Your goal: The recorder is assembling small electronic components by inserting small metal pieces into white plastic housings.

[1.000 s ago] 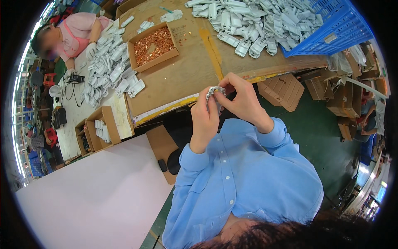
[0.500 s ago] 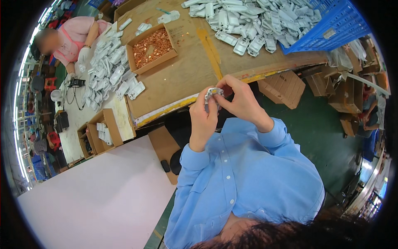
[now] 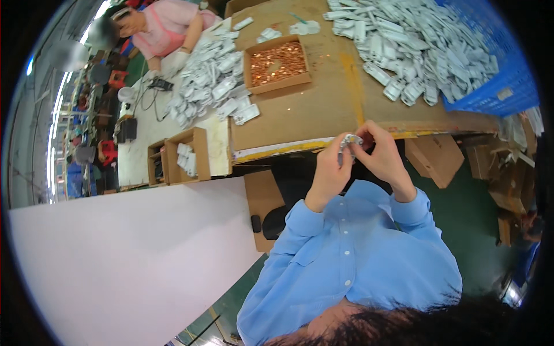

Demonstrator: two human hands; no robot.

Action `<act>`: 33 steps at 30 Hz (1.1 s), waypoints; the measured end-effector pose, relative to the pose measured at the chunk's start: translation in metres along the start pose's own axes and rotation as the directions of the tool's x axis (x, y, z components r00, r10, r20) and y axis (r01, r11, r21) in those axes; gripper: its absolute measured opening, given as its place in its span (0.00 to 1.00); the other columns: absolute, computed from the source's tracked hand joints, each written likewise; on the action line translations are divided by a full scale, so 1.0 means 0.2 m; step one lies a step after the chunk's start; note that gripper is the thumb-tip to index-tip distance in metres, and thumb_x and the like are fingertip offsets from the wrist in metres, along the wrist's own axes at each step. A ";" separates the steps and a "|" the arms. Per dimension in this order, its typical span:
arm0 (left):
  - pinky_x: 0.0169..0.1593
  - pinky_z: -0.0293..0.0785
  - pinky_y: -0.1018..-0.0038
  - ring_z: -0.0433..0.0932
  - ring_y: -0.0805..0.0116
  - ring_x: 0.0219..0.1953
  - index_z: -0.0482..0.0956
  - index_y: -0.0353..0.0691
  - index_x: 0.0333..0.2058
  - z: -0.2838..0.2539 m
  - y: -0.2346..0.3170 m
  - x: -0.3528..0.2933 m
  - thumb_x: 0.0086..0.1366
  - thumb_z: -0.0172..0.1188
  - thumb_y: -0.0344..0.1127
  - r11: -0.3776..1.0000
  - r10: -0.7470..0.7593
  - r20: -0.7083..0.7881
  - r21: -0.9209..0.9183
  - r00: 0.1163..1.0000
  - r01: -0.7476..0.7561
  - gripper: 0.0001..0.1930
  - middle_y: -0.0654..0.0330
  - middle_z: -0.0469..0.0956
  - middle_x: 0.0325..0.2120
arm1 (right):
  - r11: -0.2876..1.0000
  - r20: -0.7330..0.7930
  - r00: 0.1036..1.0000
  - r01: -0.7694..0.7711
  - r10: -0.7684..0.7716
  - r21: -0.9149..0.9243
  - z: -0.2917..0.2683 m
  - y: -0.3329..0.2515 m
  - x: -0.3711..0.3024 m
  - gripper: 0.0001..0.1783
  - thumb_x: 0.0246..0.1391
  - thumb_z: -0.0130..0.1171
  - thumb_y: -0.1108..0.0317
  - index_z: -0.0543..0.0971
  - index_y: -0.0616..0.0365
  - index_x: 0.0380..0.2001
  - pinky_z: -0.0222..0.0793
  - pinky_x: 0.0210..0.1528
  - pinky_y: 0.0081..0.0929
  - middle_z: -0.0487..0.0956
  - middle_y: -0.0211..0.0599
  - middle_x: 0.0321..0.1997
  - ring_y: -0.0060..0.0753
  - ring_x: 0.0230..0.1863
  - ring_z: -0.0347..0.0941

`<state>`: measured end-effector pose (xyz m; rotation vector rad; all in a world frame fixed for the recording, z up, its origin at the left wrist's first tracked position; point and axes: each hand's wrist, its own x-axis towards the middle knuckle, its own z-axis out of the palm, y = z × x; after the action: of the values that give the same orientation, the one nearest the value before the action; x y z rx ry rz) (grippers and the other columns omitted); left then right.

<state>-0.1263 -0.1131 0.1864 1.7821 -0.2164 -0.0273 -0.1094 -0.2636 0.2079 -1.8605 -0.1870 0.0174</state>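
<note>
Between my hands, in front of the table edge, is a small light-grey plastic casing (image 3: 350,140) with a yellowish spot on its end. My left hand (image 3: 330,172) grips it from the left, thumb and fingers closed round it. From the other side my right hand (image 3: 381,157) pinches at its end, fingertips pressed together. Whether the right fingers also hold a small piece is hidden. Beyond my hands, a cardboard box (image 3: 281,87) of small copper-coloured metal pieces (image 3: 277,62) rests on the table.
A heap of similar casings (image 3: 404,46) lies at the far right beside a blue crate (image 3: 490,101). Another pile (image 3: 210,78) is to the left, near a co-worker (image 3: 167,29) in pink. A small carton (image 3: 200,154) holds white parts. A white board (image 3: 133,248) fills the lower left.
The whole view has shifted, so table, piles and my hands appear farther right. My hands keep their hold on the casing, with only slight finger movement.
</note>
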 end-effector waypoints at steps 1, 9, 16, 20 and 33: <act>0.32 0.74 0.73 0.79 0.64 0.26 0.73 0.33 0.48 0.00 0.00 0.00 0.67 0.50 0.27 1.000 -0.011 0.004 -0.029 1.000 0.011 0.12 0.51 0.78 0.27 | 1.000 -0.003 1.000 0.008 -0.008 0.003 0.00 0.00 0.00 0.08 0.50 0.62 0.75 0.72 0.63 0.31 0.68 0.27 0.24 0.75 0.37 0.25 0.25 0.25 0.73; 0.32 0.73 0.73 0.79 0.64 0.26 0.72 0.33 0.49 -0.04 0.00 -0.01 0.67 0.50 0.26 0.999 0.036 -0.006 0.005 0.999 -0.036 0.13 0.52 0.78 0.27 | 0.998 0.011 0.998 0.055 -0.054 -0.027 0.04 0.03 0.02 0.09 0.49 0.62 0.74 0.72 0.63 0.31 0.66 0.26 0.23 0.75 0.35 0.25 0.24 0.23 0.69; 0.33 0.74 0.73 0.80 0.62 0.27 0.72 0.32 0.48 -0.03 0.01 -0.02 0.66 0.50 0.25 1.000 0.008 0.005 -0.026 1.000 -0.008 0.13 0.50 0.79 0.30 | 0.999 0.050 0.998 0.045 -0.047 0.025 0.02 0.06 0.01 0.09 0.49 0.63 0.73 0.72 0.63 0.30 0.65 0.26 0.23 0.73 0.34 0.24 0.23 0.23 0.68; 0.27 0.72 0.79 0.75 0.77 0.22 0.74 0.34 0.48 -0.02 -0.02 -0.01 0.68 0.49 0.28 0.999 0.049 -0.039 0.012 0.998 -0.049 0.12 0.60 0.77 0.23 | 1.000 0.067 0.998 -0.011 0.012 -0.012 0.02 0.07 0.02 0.10 0.48 0.64 0.72 0.73 0.62 0.30 0.64 0.25 0.24 0.72 0.34 0.22 0.23 0.23 0.67; 0.32 0.73 0.71 0.80 0.60 0.27 0.74 0.35 0.46 -0.03 -0.08 0.01 0.66 0.50 0.26 0.999 -0.035 -0.043 0.014 0.998 0.035 0.11 0.49 0.77 0.26 | 0.999 0.060 0.998 -0.016 0.019 -0.045 0.07 0.12 0.06 0.10 0.46 0.63 0.73 0.72 0.61 0.29 0.64 0.25 0.26 0.73 0.36 0.21 0.27 0.22 0.68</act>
<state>-0.1220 -0.1043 0.1728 1.7996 -0.1548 -0.0127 -0.0957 -0.2556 0.1829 -1.9075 -0.2142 0.0822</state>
